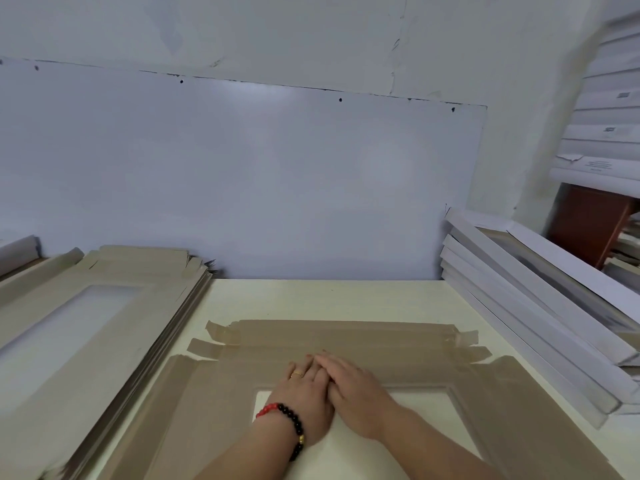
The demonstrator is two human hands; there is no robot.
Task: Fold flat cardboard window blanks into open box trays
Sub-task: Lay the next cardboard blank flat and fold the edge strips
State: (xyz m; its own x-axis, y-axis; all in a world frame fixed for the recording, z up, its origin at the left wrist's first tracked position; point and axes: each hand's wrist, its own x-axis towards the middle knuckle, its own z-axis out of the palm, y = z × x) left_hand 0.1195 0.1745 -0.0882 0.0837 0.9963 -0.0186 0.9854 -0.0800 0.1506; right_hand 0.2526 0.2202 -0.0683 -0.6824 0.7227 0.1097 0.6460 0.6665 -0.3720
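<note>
We see both forearms entering from the near edge, angled inward toward centre. Left hand (304, 396) is flat, palm down, fingers (302, 367) extended toward the far side; bead bracelet on the wrist, ring on one finger. Right hand (353, 389) is also flat, palm down, lying partly over the left hand's fingers, its own pointing far-left. Neither hand is curled or gripping; both press down, touching each other at the knuckles. Right forearm bare, running near-right.
</note>
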